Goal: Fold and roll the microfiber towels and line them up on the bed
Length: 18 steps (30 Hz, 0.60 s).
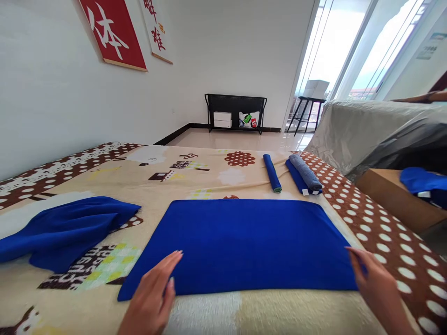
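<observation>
A blue towel (240, 242) is spread flat and roughly rectangular in front of me on the patterned blanket (209, 307). Over its near left corner is my left hand (153, 293), fingers stretched out and thumb apart, holding nothing. My right hand (379, 284) is at the towel's right edge, thumb and forefinger pinched on the cloth there. To the left lies a crumpled blue cloth (80, 223). Beyond the flat towel are a thin rolled blue towel (271, 172), another blue roll (296, 177) and a grey-blue roll (305, 172) touching it.
At the right stands a cardboard box (394, 195) with blue cloth (426, 184) on top. Behind it is a plastic-covered piece of furniture (366, 125), with a person's arm (426, 97) at its top. A black rack (235, 104) and a stool (309, 104) stand farther back.
</observation>
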Each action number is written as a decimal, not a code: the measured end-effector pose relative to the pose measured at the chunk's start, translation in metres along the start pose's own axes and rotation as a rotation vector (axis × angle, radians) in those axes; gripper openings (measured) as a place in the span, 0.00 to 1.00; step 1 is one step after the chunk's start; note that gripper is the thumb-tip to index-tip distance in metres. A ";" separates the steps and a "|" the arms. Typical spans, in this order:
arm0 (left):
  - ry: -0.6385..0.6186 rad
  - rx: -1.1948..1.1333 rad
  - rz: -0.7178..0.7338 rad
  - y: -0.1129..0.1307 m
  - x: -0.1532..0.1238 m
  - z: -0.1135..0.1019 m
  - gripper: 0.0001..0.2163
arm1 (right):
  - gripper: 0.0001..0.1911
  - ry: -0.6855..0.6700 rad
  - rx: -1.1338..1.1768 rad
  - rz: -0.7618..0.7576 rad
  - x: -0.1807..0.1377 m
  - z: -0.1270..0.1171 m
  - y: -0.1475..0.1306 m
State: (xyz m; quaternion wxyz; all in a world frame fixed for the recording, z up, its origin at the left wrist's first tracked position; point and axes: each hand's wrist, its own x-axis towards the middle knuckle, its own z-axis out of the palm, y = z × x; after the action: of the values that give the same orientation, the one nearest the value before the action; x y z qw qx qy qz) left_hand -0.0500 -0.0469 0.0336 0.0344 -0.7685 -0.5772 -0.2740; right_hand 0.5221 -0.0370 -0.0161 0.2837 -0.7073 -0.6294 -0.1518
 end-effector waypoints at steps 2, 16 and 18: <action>-0.138 -0.045 0.162 0.053 0.041 0.014 0.29 | 0.24 -0.119 0.144 -0.203 0.020 0.012 -0.083; -0.399 0.018 0.091 0.130 0.072 0.121 0.26 | 0.29 -0.482 0.237 -0.465 0.005 0.067 -0.215; -0.393 0.043 0.039 0.106 0.066 0.109 0.27 | 0.28 -0.479 0.188 -0.400 0.007 0.061 -0.191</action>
State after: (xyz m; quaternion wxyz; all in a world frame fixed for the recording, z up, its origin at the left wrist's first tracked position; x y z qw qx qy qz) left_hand 0.0998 0.0148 -0.0002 -0.0572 -0.8172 -0.5637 -0.1058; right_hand 0.3276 0.0136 -0.0206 0.1560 -0.5561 -0.8160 0.0251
